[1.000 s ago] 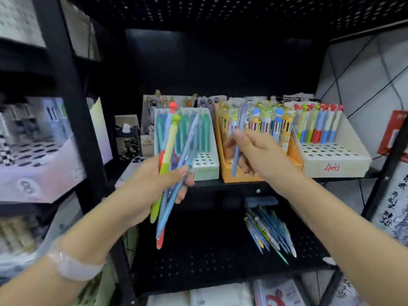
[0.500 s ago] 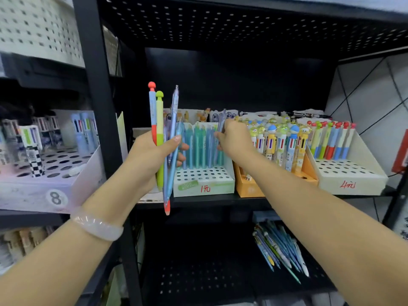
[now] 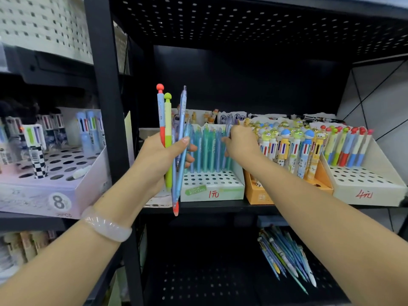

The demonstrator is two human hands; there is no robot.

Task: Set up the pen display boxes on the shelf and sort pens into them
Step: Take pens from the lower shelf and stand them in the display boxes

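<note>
Right hand [image 3: 239,143] is pinching a pen upright over green box [image 3: 212,186]; spare pens [image 3: 174,149] being gripped by left hand [image 3: 154,160] alongside

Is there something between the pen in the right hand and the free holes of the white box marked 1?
Partly. The right hand holds its pen at the back rows, already packed with teal pens. The front holes of the white box are bare and unobstructed.
</note>
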